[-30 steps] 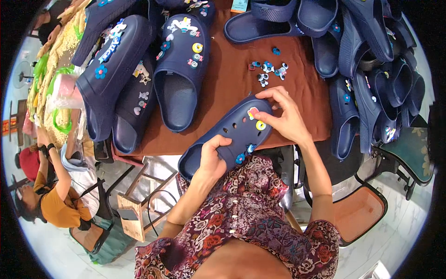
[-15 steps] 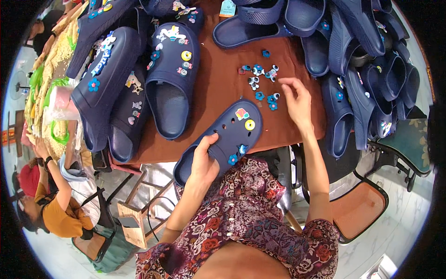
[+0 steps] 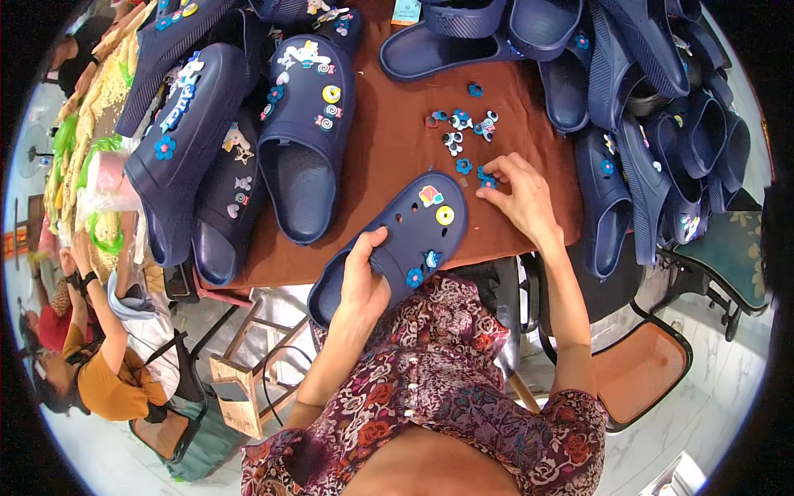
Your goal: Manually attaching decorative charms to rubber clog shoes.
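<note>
Brown table [image 3: 389,165]: left hand [image 3: 364,285] grips one clog [image 3: 397,240], four charms.

place: footwear workshop | evidence: piled navy clogs [image 3: 662,124], loose charms [image 3: 463,132], worktable [image 3: 389,165]

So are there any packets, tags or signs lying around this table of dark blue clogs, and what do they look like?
Small light-blue card tag: top edge of the brown table, rectangular.
Clear plastic bag with pink contents: left, beside the decorated clogs, crumpled.
Red wall sign: far left edge, small, too blurred to tell more.
No screens visible.
</note>
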The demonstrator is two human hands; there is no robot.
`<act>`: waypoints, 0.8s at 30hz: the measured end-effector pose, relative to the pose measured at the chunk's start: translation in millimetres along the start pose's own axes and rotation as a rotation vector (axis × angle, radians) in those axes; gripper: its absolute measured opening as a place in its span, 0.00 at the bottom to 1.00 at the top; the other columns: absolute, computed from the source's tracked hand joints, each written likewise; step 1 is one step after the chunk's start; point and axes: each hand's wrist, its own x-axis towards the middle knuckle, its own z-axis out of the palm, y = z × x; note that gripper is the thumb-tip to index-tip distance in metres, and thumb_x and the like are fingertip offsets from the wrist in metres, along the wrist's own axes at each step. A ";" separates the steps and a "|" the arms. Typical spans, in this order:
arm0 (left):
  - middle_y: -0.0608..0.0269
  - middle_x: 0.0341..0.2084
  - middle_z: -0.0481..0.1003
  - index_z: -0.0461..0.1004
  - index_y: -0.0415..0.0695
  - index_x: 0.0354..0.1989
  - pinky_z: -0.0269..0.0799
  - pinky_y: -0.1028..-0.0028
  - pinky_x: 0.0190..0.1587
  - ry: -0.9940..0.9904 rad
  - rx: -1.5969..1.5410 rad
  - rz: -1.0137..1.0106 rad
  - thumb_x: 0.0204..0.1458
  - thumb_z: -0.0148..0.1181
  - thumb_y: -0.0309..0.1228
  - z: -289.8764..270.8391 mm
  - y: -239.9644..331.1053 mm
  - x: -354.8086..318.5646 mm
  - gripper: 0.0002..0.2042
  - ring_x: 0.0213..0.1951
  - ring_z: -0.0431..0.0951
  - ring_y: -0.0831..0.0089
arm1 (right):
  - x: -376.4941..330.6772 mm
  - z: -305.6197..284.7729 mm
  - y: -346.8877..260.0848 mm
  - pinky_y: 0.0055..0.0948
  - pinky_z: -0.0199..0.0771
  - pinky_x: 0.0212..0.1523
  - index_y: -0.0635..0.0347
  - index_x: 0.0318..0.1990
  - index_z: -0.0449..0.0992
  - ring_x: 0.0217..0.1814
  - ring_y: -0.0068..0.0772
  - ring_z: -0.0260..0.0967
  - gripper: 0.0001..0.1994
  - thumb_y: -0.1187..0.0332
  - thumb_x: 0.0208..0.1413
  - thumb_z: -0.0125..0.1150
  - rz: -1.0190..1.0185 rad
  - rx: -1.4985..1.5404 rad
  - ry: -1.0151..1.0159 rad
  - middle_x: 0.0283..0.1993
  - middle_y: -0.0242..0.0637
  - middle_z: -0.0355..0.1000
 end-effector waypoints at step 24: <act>0.53 0.47 0.76 0.70 0.35 0.51 0.69 0.65 0.56 -0.014 0.022 0.039 0.54 0.54 0.35 -15.1 -11.0 1.2 0.19 0.48 0.77 0.64 | -19.2 25.9 -80.3 0.35 0.74 0.41 0.59 0.37 0.78 0.40 0.39 0.74 0.09 0.75 0.46 0.67 -0.295 0.262 0.142 0.37 0.36 0.75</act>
